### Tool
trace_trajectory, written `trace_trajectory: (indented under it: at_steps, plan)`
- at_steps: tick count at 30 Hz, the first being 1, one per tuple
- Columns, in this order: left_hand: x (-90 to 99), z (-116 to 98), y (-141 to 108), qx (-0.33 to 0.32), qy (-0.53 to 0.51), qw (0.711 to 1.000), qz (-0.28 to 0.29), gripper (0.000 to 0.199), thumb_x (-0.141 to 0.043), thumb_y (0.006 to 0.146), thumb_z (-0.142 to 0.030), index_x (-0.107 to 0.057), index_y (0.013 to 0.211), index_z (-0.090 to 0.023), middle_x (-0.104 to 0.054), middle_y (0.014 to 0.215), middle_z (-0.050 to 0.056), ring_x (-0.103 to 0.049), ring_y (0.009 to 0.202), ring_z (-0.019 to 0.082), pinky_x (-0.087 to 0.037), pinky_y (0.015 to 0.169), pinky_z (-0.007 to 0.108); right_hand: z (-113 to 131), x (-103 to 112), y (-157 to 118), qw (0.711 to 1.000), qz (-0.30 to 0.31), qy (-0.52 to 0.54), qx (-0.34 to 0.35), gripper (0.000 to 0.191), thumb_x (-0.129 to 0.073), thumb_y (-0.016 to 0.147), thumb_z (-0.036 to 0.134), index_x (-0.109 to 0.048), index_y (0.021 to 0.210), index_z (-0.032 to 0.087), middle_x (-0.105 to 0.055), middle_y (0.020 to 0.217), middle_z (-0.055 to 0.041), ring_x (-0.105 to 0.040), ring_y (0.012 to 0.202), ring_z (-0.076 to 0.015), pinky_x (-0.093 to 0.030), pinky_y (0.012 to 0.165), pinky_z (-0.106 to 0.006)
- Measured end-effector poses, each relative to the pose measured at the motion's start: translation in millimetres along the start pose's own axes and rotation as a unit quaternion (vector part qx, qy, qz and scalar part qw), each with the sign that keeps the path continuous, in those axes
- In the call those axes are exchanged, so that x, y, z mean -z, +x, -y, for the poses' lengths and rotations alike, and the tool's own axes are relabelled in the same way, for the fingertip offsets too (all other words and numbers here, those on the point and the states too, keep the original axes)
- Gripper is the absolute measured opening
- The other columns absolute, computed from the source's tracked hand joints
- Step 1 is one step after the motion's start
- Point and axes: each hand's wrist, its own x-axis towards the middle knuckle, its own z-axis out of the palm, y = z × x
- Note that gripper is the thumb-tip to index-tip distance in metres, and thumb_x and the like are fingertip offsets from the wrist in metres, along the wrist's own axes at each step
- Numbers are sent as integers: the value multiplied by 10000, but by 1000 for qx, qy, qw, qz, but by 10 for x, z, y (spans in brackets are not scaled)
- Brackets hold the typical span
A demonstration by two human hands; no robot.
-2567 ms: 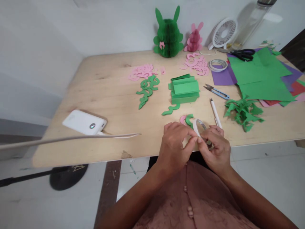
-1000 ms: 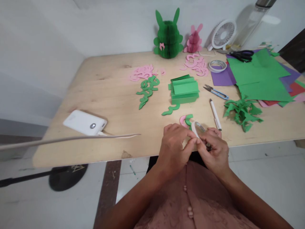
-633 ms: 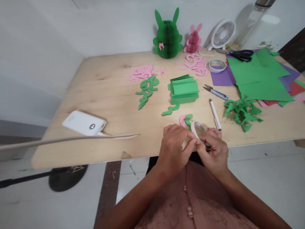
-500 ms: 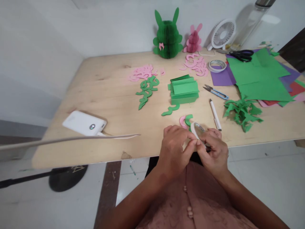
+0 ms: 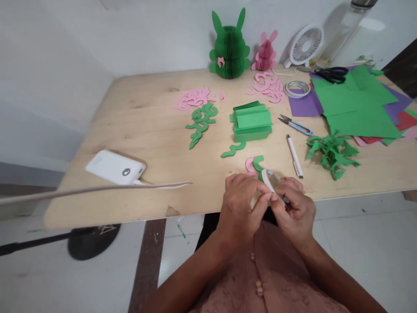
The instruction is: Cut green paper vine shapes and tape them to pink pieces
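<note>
Over the table's front edge, my right hand (image 5: 295, 208) is closed round a roll of white tape (image 5: 269, 179), which is tilted on its side. My left hand (image 5: 241, 202) is pinched at the roll's near edge, thumb and forefinger meeting my right thumb there. Just beyond the roll lie a pink curved paper piece (image 5: 250, 166) and a green curved paper piece (image 5: 258, 164). Farther back rests a folded stack of green paper (image 5: 252, 121), with a wavy green strip (image 5: 233, 150) in front of it.
Blue-handled snips (image 5: 296, 125), a white pen (image 5: 295, 156) and green scraps (image 5: 332, 154) lie to the right, near coloured sheets (image 5: 358, 102) and black scissors (image 5: 330, 74). A green paper rabbit (image 5: 230, 52) stands at the back. A power bank (image 5: 114, 167) lies left.
Both hands and the tape roll have shifted very slightly to the right. The grip on the roll looks the same, and the things on the table stay in place.
</note>
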Motion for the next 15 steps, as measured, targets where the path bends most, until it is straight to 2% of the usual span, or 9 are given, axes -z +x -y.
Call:
trace_trajectory:
  at_steps: [15]
  plan:
    - [-28,-23,-63,-8,-34,999,-34,126,-600,807,-87,-581,785,-210,-654,781,-33,-583,801,136,-420,833,328,114,2,13,997,-11,65,-40,188,-521,801,160,-544,620,207,-489,546,42,-474,577,-137,-415,723,-355]
